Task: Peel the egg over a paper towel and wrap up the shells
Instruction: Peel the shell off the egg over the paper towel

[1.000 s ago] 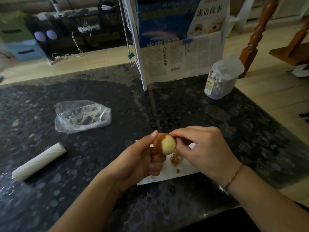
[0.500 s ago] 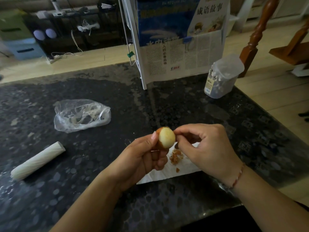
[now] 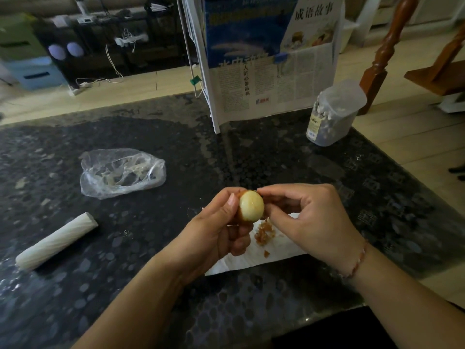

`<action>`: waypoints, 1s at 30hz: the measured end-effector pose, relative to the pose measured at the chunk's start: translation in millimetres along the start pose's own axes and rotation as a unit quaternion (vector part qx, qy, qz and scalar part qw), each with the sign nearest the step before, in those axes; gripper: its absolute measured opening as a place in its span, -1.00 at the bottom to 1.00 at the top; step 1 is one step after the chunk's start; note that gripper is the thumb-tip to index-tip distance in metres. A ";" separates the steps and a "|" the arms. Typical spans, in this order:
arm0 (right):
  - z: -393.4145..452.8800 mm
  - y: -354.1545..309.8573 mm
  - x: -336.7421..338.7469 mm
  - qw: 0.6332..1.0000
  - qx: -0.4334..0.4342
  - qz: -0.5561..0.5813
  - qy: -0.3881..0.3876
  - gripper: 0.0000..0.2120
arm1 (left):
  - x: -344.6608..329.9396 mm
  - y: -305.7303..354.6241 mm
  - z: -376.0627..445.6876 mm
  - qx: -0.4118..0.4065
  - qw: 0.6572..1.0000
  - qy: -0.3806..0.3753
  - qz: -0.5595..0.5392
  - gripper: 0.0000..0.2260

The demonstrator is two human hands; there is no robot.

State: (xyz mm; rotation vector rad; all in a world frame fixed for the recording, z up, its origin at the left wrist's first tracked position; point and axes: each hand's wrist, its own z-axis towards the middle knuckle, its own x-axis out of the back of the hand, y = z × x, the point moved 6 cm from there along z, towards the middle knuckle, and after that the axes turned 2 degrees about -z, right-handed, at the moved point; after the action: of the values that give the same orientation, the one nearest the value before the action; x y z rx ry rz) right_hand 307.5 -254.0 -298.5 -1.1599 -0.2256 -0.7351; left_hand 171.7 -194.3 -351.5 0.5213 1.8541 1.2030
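Egg mostly peeled, wrapping not begun

The left hand (image 3: 219,230) has its grip around the egg (image 3: 251,206) just above the paper towel (image 3: 276,255); the right hand (image 3: 307,217) pinches brown shell at its top. Shell bits (image 3: 264,233) lie on the towel. Some shell remains, and the towel lies flat, unfolded.

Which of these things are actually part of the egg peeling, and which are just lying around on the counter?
Part of the job:
egg, held in the left hand
right hand, picking at the shell
shell bits
paper towel under them

Just lying about:
plastic bag
white roll
clear jar
newspaper
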 end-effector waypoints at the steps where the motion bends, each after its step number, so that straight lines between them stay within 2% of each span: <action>1: 0.0 0.9 0.0 1.000 -0.004 0.008 -0.005 -0.75 | 1.3 0.6 0.6 -0.003 1.000 0.003 0.004 -0.69; 13: 1.0 6.4 -3.0 0.996 -0.018 0.084 -0.032 -0.73 | 8.0 -1.0 1.0 0.005 1.000 -0.009 -0.029 -0.66; 24: 1.2 5.9 -3.4 0.997 -0.011 0.076 -0.030 -0.75 | 4.8 -1.0 -0.4 0.010 0.999 -0.006 -0.039 -0.67; 30: 0.8 10.2 -5.2 0.997 -0.028 0.063 -0.020 -0.77 | 4.9 -2.7 -0.7 0.012 1.000 0.004 -0.007 -0.70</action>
State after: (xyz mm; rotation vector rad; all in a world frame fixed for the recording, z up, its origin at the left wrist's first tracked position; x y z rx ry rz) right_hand 310.2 -249.1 -308.5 -1.2318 -0.1644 -0.6097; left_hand 168.6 -192.4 -355.9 0.5157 1.8786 1.1757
